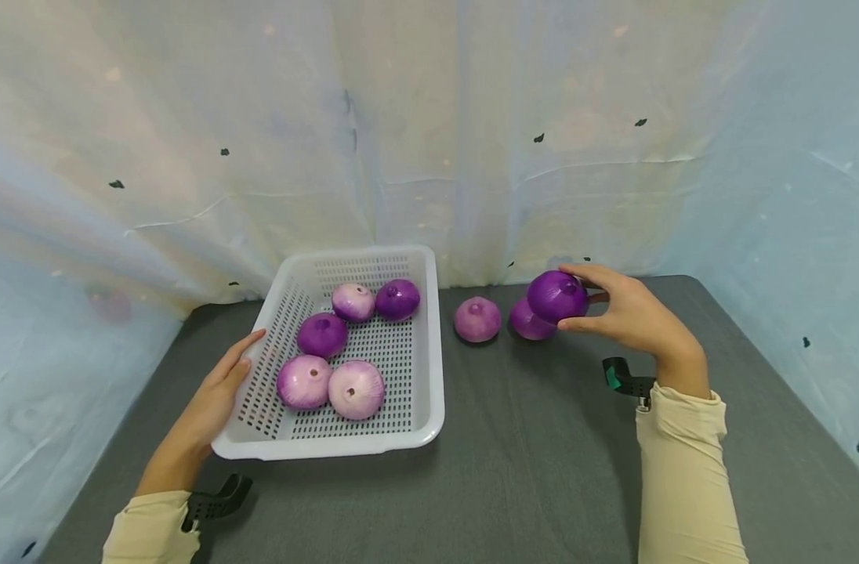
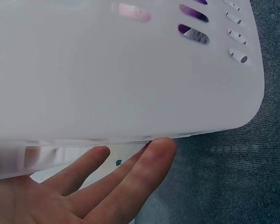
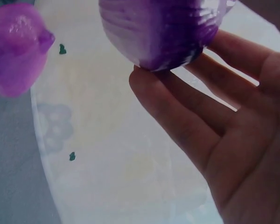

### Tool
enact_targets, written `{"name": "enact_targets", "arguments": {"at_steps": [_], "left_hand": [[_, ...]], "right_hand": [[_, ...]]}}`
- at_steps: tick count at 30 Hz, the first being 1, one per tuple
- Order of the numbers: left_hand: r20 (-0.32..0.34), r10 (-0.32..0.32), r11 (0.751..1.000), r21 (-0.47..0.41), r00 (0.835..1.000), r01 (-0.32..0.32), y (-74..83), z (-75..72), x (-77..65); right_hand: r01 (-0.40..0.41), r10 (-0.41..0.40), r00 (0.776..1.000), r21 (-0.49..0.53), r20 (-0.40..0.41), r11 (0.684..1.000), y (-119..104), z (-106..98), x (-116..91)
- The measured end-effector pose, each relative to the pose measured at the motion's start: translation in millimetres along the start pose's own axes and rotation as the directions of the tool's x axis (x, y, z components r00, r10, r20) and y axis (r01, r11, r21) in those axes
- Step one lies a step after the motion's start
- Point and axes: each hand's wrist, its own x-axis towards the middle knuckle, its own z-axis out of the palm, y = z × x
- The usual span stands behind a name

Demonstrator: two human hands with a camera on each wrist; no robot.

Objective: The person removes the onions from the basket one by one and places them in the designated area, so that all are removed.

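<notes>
Five onions, purple and paler pink-white, lie in a white slotted plastic basket (image 1: pixel 359 446); one pale onion (image 1: pixel 356 389) is near its front. My left hand (image 1: pixel 214 395) touches the basket's left side at the rim, and in the left wrist view its nearly straight fingers (image 2: pixel 140 175) lie along the outer wall. Farther right, my right hand (image 1: pixel 634 313) holds a dark purple onion (image 1: pixel 558 296) between thumb and fingers. That onion partly covers another purple onion (image 1: pixel 531 323) behind it. A pinkish onion (image 1: pixel 476 319) sits between that pair and the basket.
The dark grey tabletop (image 1: pixel 528 470) spreads in front of the basket and onions. Pale plastic sheeting (image 1: pixel 429 141) hangs along the table's back edge and both sides. Each wrist carries a black strap mount, the right one (image 1: pixel 627 380) with a green patch.
</notes>
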Motion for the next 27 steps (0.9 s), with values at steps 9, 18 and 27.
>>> {"name": "enact_targets", "arguments": {"at_steps": [9, 18, 27], "left_hand": [[-0.001, -0.023, 1.000, 0.001, 1.000, 0.023, -1.0, 0.0, -0.2], [0.002, -0.018, 1.000, -0.007, 1.000, 0.018, -0.4, 0.4, 0.7], [0.004, -0.024, 1.000, -0.017, 1.000, 0.024, 0.1, 0.0, 0.9]], "right_hand": [[-0.079, 0.078, 0.996, -0.007, -0.036, 0.997, 19.3, 0.6, 0.1], [-0.132, 0.131, 0.987, -0.003, -0.092, 0.991, 38.6, 5.6, 6.5], [-0.188, 0.186, 0.979, -0.018, -0.078, 0.982, 56.5, 12.6, 9.5]]}}
